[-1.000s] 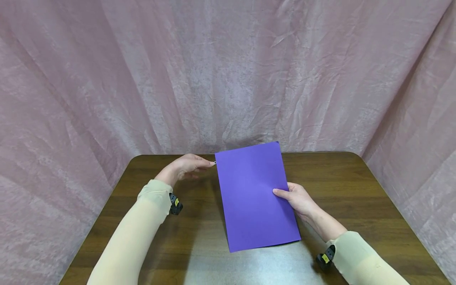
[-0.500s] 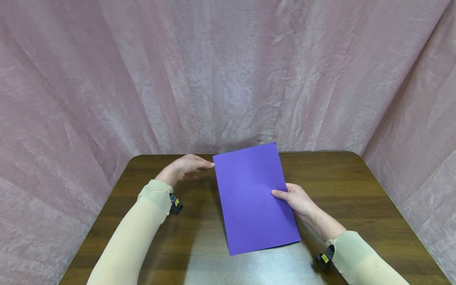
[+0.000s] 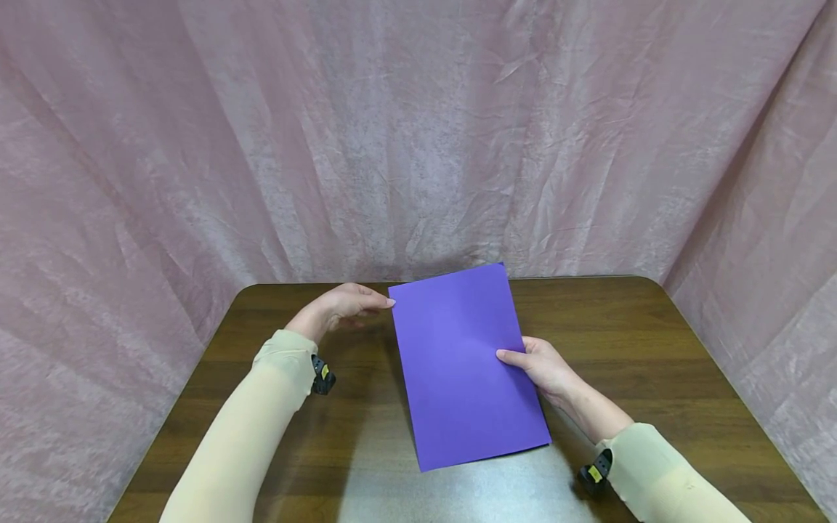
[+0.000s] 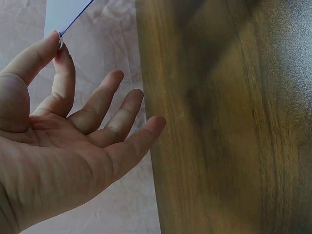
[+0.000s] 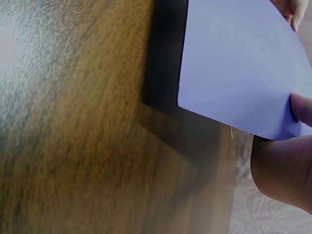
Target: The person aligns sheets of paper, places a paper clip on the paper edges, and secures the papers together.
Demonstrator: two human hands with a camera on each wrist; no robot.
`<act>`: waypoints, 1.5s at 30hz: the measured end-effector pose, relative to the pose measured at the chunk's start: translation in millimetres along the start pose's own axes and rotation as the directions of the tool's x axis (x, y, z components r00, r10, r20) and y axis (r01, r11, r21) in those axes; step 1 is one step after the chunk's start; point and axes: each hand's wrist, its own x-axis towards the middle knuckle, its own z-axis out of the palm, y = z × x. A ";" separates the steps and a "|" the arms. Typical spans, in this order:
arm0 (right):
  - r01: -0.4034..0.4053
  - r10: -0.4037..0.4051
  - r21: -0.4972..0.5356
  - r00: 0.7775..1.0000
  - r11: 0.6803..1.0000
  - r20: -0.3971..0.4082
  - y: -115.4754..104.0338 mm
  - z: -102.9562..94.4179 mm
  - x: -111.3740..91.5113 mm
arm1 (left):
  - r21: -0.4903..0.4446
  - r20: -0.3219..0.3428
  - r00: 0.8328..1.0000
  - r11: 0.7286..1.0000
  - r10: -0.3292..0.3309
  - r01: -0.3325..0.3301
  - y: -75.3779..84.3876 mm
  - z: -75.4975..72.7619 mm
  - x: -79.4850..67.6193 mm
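Purple sheet [image 3: 467, 370] held up off the worktop [image 3: 621, 327], roughly mid-scene, long sides running near to far, its far end swung a little left. Right hand [image 3: 549, 367] grips the right edge, thumb on top, fingers underneath; left hand [image 3: 343, 305] pinches with thumb and forefinger at the far-left corner, other fingers spread loose. A pale curved bit [image 4: 61, 45] shows at that pinch, too small to identify. Working judgement: light pinch on the left so the corner stays uncreased, firm right hold since it seems to bear most of the weight, both hands level to limit bowing. Dark line under the near edge; doubled or single, cannot tell. Curtain [image 3: 418, 145] hangs just past the worktop's far edge, leaving little reach beyond. Sheet hides the right fingertips from above; black wrist camera [image 3: 593, 472] at the right sleeve [image 3: 667, 472] could brush the worktop.
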 end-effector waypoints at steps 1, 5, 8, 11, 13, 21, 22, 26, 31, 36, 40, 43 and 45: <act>0.000 0.000 0.003 1.000 1.000 0.000 0.1 0.0 0.1 | -0.003 0.003 1.000 1.000 0.002 -0.002 -0.3 -0.2 0.2; -0.003 0.003 0.021 1.000 1.000 0.003 0.5 -0.7 0.2 | -0.016 0.013 1.000 1.000 0.009 -0.009 -1.7 -0.5 2.1; -0.008 0.008 0.028 1.000 1.000 0.004 0.6 -1.5 -0.3 | -0.035 0.016 1.000 0.999 0.014 -0.014 -3.8 -0.9 4.0; -0.011 0.011 0.035 1.000 0.999 0.006 -0.1 -2.4 -1.3 | -0.079 0.018 0.999 0.996 0.031 -0.029 -8.0 -0.8 6.4; -0.013 0.012 0.049 1.000 0.999 0.005 -0.6 -3.3 -1.9 | -0.114 0.025 0.998 0.992 0.057 -0.054 -11.9 0.4 7.3; -0.008 0.009 0.106 1.000 0.994 -0.003 -1.1 -5.6 -2.8 | -0.268 -0.008 0.989 0.953 0.144 -0.141 -24.5 12.6 5.4; -0.007 0.007 0.110 1.000 0.994 -0.003 -0.9 -5.7 -2.8 | -0.290 -0.020 0.989 0.945 0.149 -0.149 -25.2 14.9 5.4; -0.009 0.008 0.119 1.000 0.993 0.004 -0.3 -5.9 -2.6 | -0.367 -0.084 0.985 0.915 0.148 -0.169 -25.9 24.8 5.6; -0.009 0.008 0.123 1.000 0.992 0.002 -0.4 -5.6 -2.4 | -0.485 -0.144 0.982 0.856 0.123 -0.178 -26.9 37.8 5.5; -0.012 0.013 0.125 1.000 0.992 -0.005 -1.2 -4.8 -2.9 | -0.599 -0.177 0.978 0.776 0.109 -0.195 -29.2 49.7 7.2; -0.014 0.016 0.127 1.000 0.992 -0.014 -0.9 -4.3 -2.4 | -0.642 -0.212 0.970 0.732 0.116 -0.228 -30.3 58.9 9.2; -0.014 0.017 0.126 1.000 0.992 -0.023 -0.4 -3.9 -1.5 | -0.640 -0.251 0.960 0.722 0.127 -0.263 -32.1 66.0 11.7; -0.013 0.016 0.125 1.000 0.992 -0.024 -0.7 -3.4 -1.3 | -0.635 -0.280 0.951 0.718 0.130 -0.285 -33.0 70.7 12.8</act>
